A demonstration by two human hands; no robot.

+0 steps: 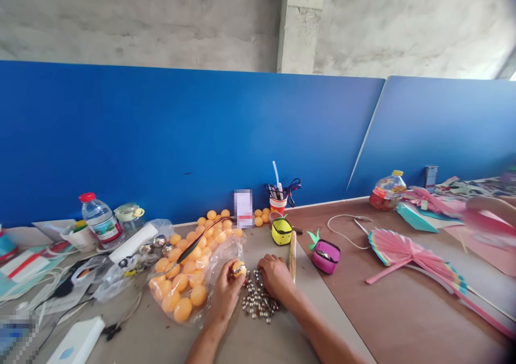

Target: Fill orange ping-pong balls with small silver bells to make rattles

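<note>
My left hand (228, 288) grips an orange table tennis ball (239, 268) between thumb and fingers; shiny silver bits show on the ball's surface. Just right of it lies a loose heap of small shiny metal pieces (260, 302), too small to name exactly. My right hand (276, 276) reaches over the upper edge of this heap, its fingers curled together and pointing down; what they pinch, if anything, is hidden. Beside my left hand, a clear plastic bag (220, 259) holds many more orange table tennis balls (183, 309).
Beyond my right hand are a wooden stick (292, 256), a yellow pouch (281, 230), a purple pouch (325, 256) and a cup of scissors (277, 205). Bottles (102, 221) and clutter stand left. A pink paper fan (415, 256) and another person's arm (492, 205) are at right.
</note>
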